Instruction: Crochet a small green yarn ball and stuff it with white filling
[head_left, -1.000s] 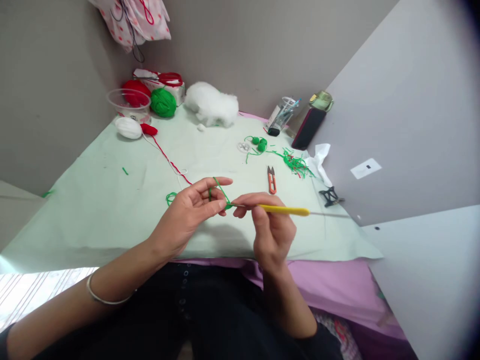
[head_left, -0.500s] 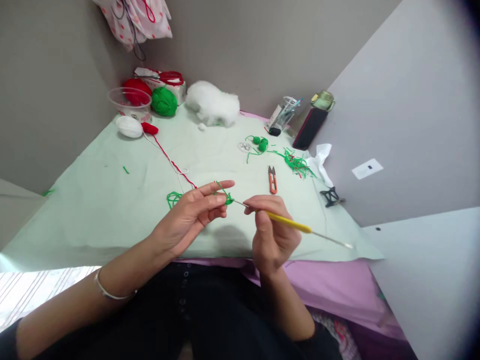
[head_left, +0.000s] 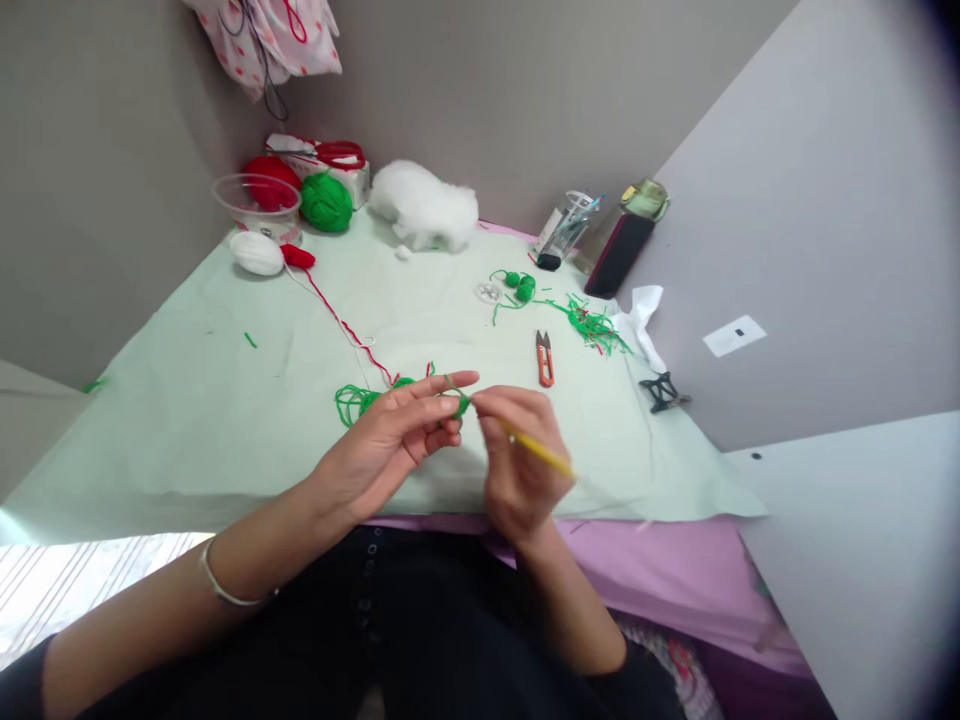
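Note:
My left hand pinches a small green yarn piece between thumb and fingers, with a green strand over the raised index finger. Close against it on the right, my right hand grips a yellow-handled hook; its tip is hidden at the green piece. Loose green yarn lies on the table just behind my left hand. Red and white strands run from there back to a white yarn ball and a small red piece.
Orange snips lie behind my right hand. Farther back are small green balls, yarn scraps, white stuffing, a green yarn ball, a clear tub and a dark phone.
My right hand has moved left with the hook, right up to the green piece. My left hand has shifted slightly right and down. More green yarn shows behind it.

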